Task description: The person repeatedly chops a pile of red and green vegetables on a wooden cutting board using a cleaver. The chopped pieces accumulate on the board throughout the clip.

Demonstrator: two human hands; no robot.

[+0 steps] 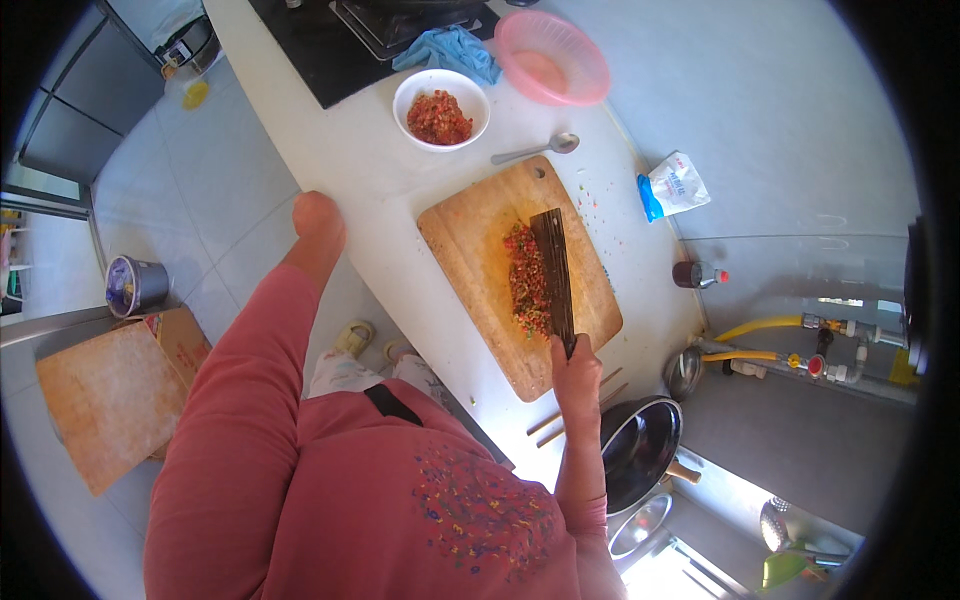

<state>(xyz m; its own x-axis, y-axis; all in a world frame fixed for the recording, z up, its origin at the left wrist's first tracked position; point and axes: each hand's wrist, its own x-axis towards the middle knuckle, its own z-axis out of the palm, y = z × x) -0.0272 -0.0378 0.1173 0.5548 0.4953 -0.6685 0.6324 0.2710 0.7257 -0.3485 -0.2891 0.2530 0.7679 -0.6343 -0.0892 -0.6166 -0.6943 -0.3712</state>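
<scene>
My right hand [576, 375] grips the handle of a dark-bladed kitchen knife [553, 270], held over a wooden cutting board [480, 285]. Along the left side of the blade lies a pile of finely chopped red and green peppers [527, 277], with a wet patch around it. My left hand [318, 214] is at the counter's near edge, away from the board; its fingers look curled, and nothing shows in it. Beyond the board stands a white bowl [401, 112] with a chopped red mixture inside. A metal spoon [536, 148] rests between bowl and board.
At the top are a pink plastic basket [592, 71], a blue cloth [450, 52] and a black cooktop [300, 45]. A white packet [675, 187] and a bottle [694, 275] stand near the wall. Chopsticks [577, 409] and a black wok [637, 457] are by my right arm.
</scene>
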